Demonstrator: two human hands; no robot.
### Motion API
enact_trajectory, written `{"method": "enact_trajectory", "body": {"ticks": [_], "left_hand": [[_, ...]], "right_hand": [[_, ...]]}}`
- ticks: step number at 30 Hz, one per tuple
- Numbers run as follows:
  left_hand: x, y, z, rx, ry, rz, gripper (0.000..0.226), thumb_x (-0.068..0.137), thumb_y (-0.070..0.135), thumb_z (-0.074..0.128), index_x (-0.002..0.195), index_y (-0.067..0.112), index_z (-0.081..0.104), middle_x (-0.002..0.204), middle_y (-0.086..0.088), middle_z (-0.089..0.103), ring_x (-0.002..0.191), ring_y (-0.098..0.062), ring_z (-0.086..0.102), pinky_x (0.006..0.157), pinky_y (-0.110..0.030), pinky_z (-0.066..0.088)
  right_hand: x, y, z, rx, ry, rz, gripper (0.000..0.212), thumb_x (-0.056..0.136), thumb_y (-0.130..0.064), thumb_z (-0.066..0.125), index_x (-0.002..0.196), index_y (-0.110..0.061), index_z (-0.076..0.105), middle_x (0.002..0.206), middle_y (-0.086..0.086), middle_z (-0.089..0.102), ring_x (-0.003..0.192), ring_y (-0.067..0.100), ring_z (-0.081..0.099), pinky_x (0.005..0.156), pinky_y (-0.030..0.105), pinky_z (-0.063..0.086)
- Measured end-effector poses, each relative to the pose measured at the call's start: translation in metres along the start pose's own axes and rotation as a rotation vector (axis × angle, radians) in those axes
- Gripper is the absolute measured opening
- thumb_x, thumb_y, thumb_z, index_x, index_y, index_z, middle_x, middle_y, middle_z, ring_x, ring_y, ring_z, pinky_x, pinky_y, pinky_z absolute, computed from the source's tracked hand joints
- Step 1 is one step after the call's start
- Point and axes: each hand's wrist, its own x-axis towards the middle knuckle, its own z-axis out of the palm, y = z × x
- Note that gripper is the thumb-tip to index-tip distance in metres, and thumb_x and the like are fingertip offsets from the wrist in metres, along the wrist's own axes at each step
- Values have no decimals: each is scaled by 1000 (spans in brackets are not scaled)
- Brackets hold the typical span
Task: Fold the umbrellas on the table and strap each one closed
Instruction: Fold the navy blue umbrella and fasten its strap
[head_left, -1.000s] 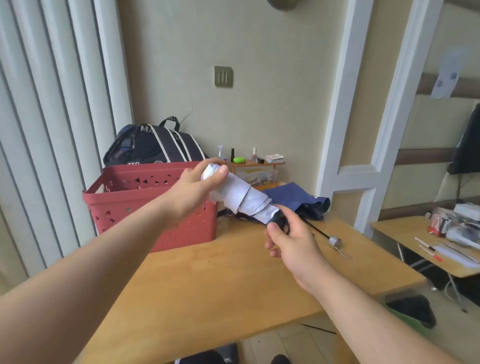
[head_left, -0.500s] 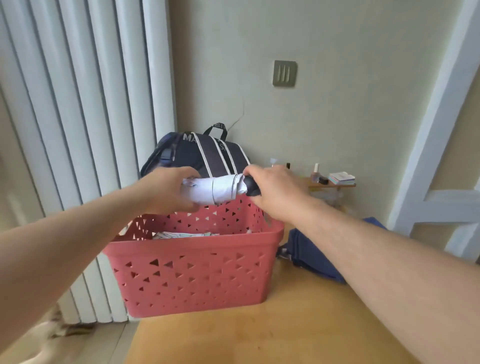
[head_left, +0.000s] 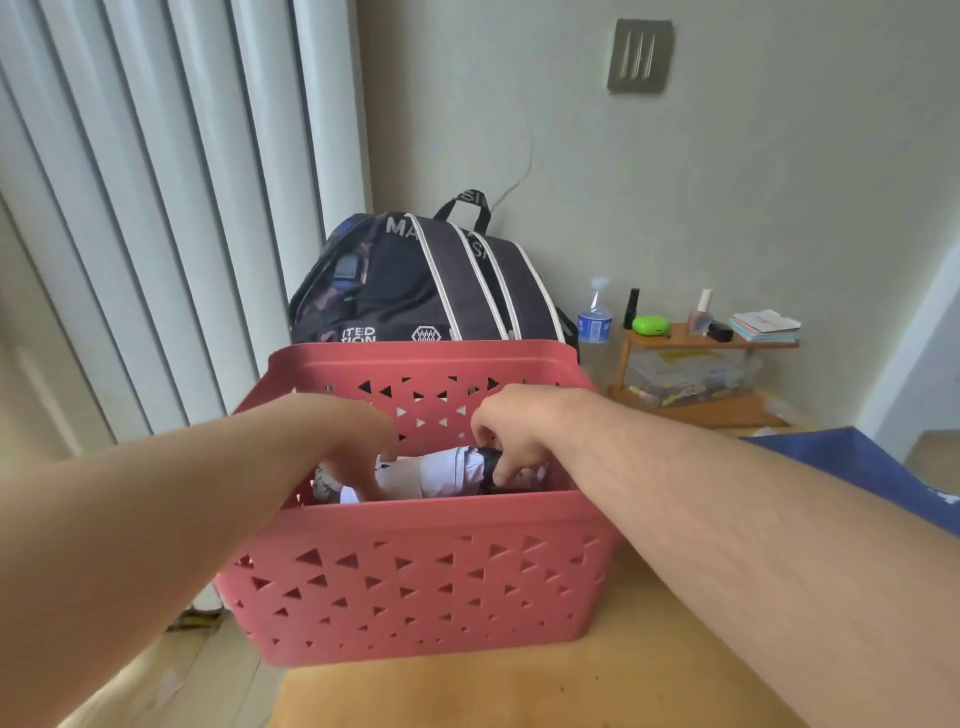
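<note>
Folded white umbrella (head_left: 441, 473) — a compact roll with a dark handle end at its right — lies level inside the red perforated basket (head_left: 415, 577). The left hand (head_left: 353, 441) grips its left end with curled fingers; the right hand (head_left: 519, 431) pinches the dark handle end.

Matt red plastic basket (head_left: 415, 571), smooth wooden table (head_left: 571, 691), white cloth umbrella (head_left: 441, 470), dark fabric backpack (head_left: 415, 280)
</note>
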Motion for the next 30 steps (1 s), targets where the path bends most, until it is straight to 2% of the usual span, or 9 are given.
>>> {"method": "enact_trajectory", "body": {"ticks": [2,4,6,8,12,16,20,25,30], "left_hand": [[-2,1,-2,-25,15,1,65,86,65,71,142,33,59,137,11,63,124,-18,59,105,-36,48],[-2,-4,-5,-65,104,7,49,91,56,69,134,34,65,128,10,68,114,-17,64,102,-39,52],[-5,-9,-8,-142,260,15,35,91,44,67,126,43,67,117,11,72,100,-13,66,93,-36,57],[-14,-7,-13,-238,421,24,36,93,39,63,127,51,66,114,15,74,93,-6,67,88,-30,58],[-40,3,-43,-338,685,-4,27,97,33,63,121,41,72,115,16,74,91,-5,65,100,-38,55],[-80,52,-85,-449,910,111,18,96,32,65,110,35,76,94,18,71,87,-10,68,93,-35,56],[-108,158,-108,-501,1151,447,15,92,25,67,99,34,77,90,13,67,82,-7,64,82,-30,51],[-85,288,-98,-479,1092,790,16,93,29,64,103,34,76,101,9,67,97,-13,63,83,-35,53],[-14,370,-49,-546,747,711,23,94,31,63,113,35,75,116,10,64,114,-13,58,94,-37,52]], "right_hand": [[0,3,0,30,4,16,23,87,-22,82,106,-19,69,85,-5,66,71,14,62,64,30,52],[-1,4,-1,23,60,16,12,87,-17,78,95,-23,70,88,-5,68,79,17,65,68,31,54],[-4,4,-4,81,142,31,15,87,-13,69,85,-28,71,90,-8,70,85,18,67,72,34,58],[-16,9,-13,219,290,68,19,89,-17,62,82,-32,70,91,-13,69,85,15,66,72,35,59],[-69,41,-35,433,597,151,15,92,-24,59,87,-33,71,91,-16,68,86,11,65,75,33,57],[-146,98,-14,357,609,316,11,87,-24,62,86,-28,73,88,-12,72,87,16,66,80,33,55],[-226,160,35,397,543,548,11,87,-23,65,83,-28,73,86,-13,72,86,14,68,78,30,55],[-300,205,109,547,512,763,14,90,-19,66,82,-29,71,88,-11,71,88,14,67,76,29,52],[-315,198,180,685,461,759,12,92,-20,66,90,-31,71,88,-15,68,89,12,66,70,20,45]]}}
